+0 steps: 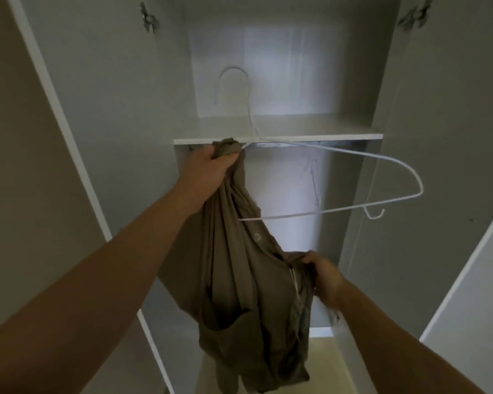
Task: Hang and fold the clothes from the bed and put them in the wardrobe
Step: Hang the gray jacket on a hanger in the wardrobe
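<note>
An olive-brown garment hangs bunched in front of the open wardrobe. My left hand grips its top together with one end of a white wire hanger, just under the shelf edge. The hanger sticks out to the right, its hook rising in front of the upper compartment. Lower right, my right hand pinches a fold of the garment near a zip or placket. Most of the garment's shape is hidden in folds.
The white wardrobe has a shelf across the middle, with a rail barely visible under it. Both doors stand open: the left door and the right door. Another hanger shows faintly inside the lower compartment.
</note>
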### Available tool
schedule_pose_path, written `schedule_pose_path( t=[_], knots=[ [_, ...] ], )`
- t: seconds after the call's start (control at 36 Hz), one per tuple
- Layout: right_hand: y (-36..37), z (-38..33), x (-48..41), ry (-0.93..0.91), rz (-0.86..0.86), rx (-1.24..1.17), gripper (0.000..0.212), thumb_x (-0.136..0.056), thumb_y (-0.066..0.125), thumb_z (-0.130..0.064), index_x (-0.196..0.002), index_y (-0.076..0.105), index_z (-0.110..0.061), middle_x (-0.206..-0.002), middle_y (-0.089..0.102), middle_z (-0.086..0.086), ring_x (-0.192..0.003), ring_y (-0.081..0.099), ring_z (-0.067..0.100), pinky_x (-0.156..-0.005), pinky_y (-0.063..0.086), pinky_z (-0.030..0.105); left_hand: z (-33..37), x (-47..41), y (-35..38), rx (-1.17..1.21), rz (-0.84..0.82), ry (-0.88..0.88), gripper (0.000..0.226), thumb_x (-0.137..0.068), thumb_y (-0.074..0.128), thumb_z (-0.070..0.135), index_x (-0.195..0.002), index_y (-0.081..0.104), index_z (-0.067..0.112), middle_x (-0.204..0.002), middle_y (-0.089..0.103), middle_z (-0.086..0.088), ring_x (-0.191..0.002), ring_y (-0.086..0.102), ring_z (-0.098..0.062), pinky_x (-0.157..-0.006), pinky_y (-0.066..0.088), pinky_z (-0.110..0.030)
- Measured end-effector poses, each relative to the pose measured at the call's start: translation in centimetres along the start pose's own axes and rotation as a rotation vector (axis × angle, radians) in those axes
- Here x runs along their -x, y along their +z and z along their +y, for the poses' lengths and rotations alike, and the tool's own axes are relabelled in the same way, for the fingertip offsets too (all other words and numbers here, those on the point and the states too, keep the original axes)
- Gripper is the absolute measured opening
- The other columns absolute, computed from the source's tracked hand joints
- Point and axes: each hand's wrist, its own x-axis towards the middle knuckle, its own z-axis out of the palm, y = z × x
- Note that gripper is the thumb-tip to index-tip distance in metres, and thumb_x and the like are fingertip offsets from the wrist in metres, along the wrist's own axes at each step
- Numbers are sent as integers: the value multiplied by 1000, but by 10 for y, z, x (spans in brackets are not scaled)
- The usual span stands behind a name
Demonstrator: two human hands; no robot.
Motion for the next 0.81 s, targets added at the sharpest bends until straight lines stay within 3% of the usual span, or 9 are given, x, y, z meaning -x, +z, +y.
schedule_pose_path(
  t=[0.06, 0.14, 0.25, 0.42, 0.53, 0.58, 0.64, 0.72, 0.81],
  knots=[
    [-12, -12, -4, -28, 60, -10, 23, -92, 50, -14, -102, 70, -6, -100, 73, 18, -90, 65, 33, -82, 53, 43, -11, -5, -7, 29, -19, -14, 14, -84, 68, 39, -74, 74, 34, -76, 73, 16, -75, 68, 1, -77, 51, -24],
    [-28, -34, -6, -131, 78, 88, 25, -96, 51, -10, -110, 70, -4, -97, 75, 16, -90, 68, 32, -85, 55, 43, -29, -11, -15, 10, -26, -19, 22, -88, 68, 31, -69, 76, 37, -74, 73, 19, -77, 67, 0, -82, 49, -27],
    [-47, -63, -2, -352, -58, 141, 25, -98, 56, -11, -114, 69, 3, -106, 74, 19, -100, 70, 34, -87, 58, 42, -42, -9, -20, -68, -115, -50, 17, -68, 67, 58, -73, 77, 46, -78, 74, 18, -84, 69, -7, -80, 49, -28],
    [-65, -110, 2, -429, -27, 164, 23, -88, 74, -19, -105, 74, -4, -102, 75, 19, -95, 73, 35, -78, 59, 38, -59, -6, -10, -235, -191, -100, 32, -61, 60, 70, -68, 74, 43, -67, 69, 18, -65, 64, 0, -66, 41, -29],
    [-75, -127, -2, -453, 62, 382, 24, -87, 76, -31, -107, 72, -20, -101, 76, 4, -95, 73, 24, -85, 58, 36, -72, -8, 2, -382, -193, -70, 38, -85, 68, 53, -76, 76, 17, -78, 71, -5, -76, 65, -17, -64, 43, -27],
    [-78, -132, 0, -475, 56, 461, 20, -87, 76, -35, -104, 72, -24, -102, 76, 1, -96, 72, 21, -89, 56, 38, -74, -7, 7, -440, -183, -50, 40, -89, 68, 48, -74, 73, 11, -73, 68, -7, -74, 63, -17, -60, 40, -26],
    [-79, -134, 3, -503, 73, 538, 15, -88, 74, -40, -97, 70, -29, -95, 74, -6, -89, 71, 14, -82, 56, 31, -72, -5, 14, -521, -168, -23, 46, -90, 66, 49, -73, 69, 6, -66, 62, -5, -68, 60, -18, -56, 36, -26],
    [-82, -135, 3, -595, 176, 757, 15, -92, 67, -43, -88, 60, -30, -86, 64, -14, -81, 62, 7, -67, 44, 19, -70, -1, 21, -621, -117, 9, 52, -91, 64, 52, -66, 60, 6, -61, 55, -5, -61, 55, -16, -53, 33, -25],
    [-90, -135, -1, -632, 317, 971, 22, -97, 58, -44, -94, 49, -24, -82, 49, -12, -84, 53, 14, -75, 41, 28, -64, 1, 26, -685, -69, 26, 56, -92, 61, 53, -56, 43, 15, -55, 46, -3, -55, 48, -16, -50, 28, -27]
  ],
)
